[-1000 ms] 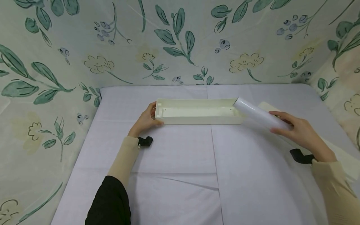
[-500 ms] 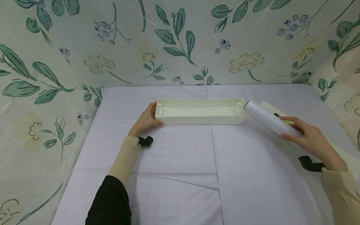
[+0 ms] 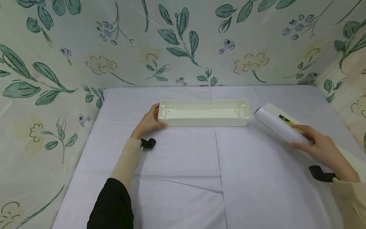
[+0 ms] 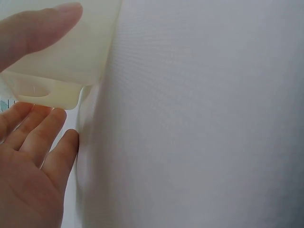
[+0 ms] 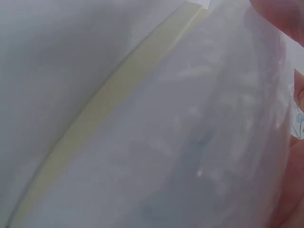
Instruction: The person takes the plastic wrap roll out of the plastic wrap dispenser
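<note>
A long, cream plastic box (image 3: 204, 122) lies open side up near the back of the table. My left hand (image 3: 147, 121) holds its left end, thumb on the front wall and fingers at the end wall. In the left wrist view, the thumb presses the box (image 4: 57, 59) and the fingertips meet its end edge. To the right, my right hand (image 3: 321, 146) grips a roll of cling film (image 3: 278, 124), slanted with its far end near the box's right end. Under the roll lies a long cream cover (image 3: 353, 163), with a yellow-and-black label (image 3: 286, 120).
A white cloth (image 3: 177, 203) with fold creases covers the table. Behind and beside it hangs a leaf-and-flower patterned curtain (image 3: 206, 63). In the right wrist view, the cover's cream edge (image 5: 95, 109) runs alongside the roll.
My right hand has carried the cling film roll right and toward me, away from the box. More of the yellow-and-black label shows. The left hand and the box have stayed put.
</note>
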